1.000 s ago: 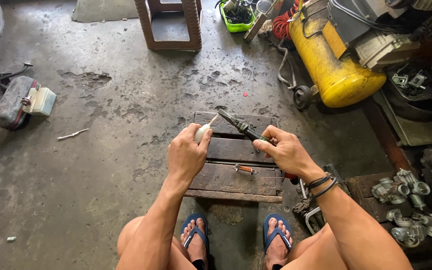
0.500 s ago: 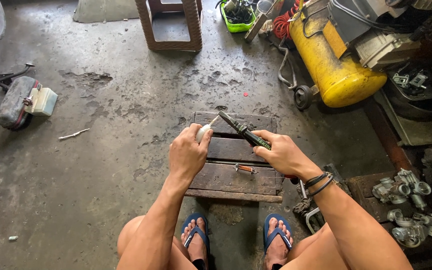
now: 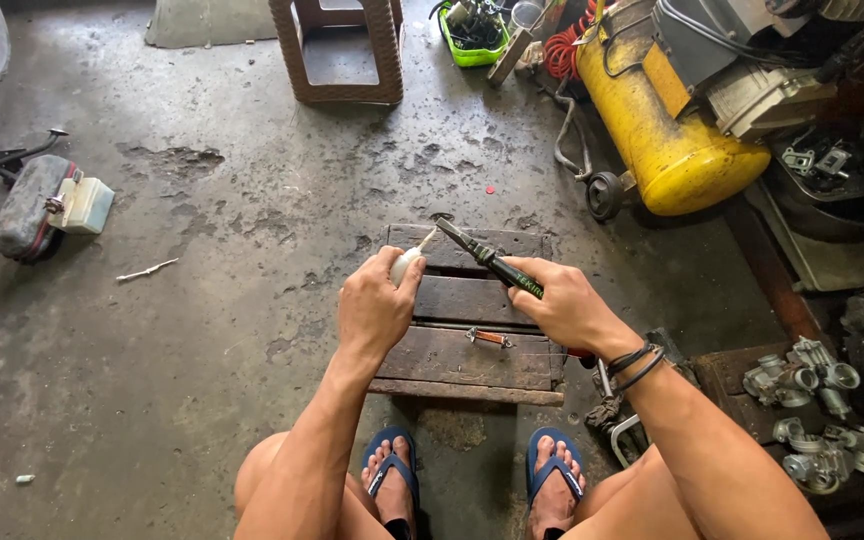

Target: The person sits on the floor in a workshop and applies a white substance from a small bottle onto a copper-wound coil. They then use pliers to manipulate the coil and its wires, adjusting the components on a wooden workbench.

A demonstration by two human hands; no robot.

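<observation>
- Here, I see my left hand (image 3: pixel 377 310) clamped around a small white plastic squeeze bottle with a pointed nozzle (image 3: pixel 407 262), held above the far part of the low bench of dark wooden planks (image 3: pixel 472 345).
- My right hand (image 3: pixel 567 308) is closed on the black-and-green rubber grip of long-nosed pliers (image 3: pixel 492 265); their metal tip points toward the bottle's nozzle, close to it, though I cannot tell if they touch.
- I judge the bottle light and soft-walled, so it should give under the fingers; holding it around the body, as now, suits it, with the nozzle left free.
- The pliers look stiff and fairly heavy for their size; the rubber grip is the sure place to hold, while the bare steel nose would likely be slippery.
- A small orange-handled tool (image 3: pixel 489 338) lies on the bench, between my 2 hands and nearer to me.
- A yellow cylindrical air compressor tank (image 3: pixel 677 140) stands well apart on the concrete floor (image 3: pixel 202 300), to the right.
</observation>
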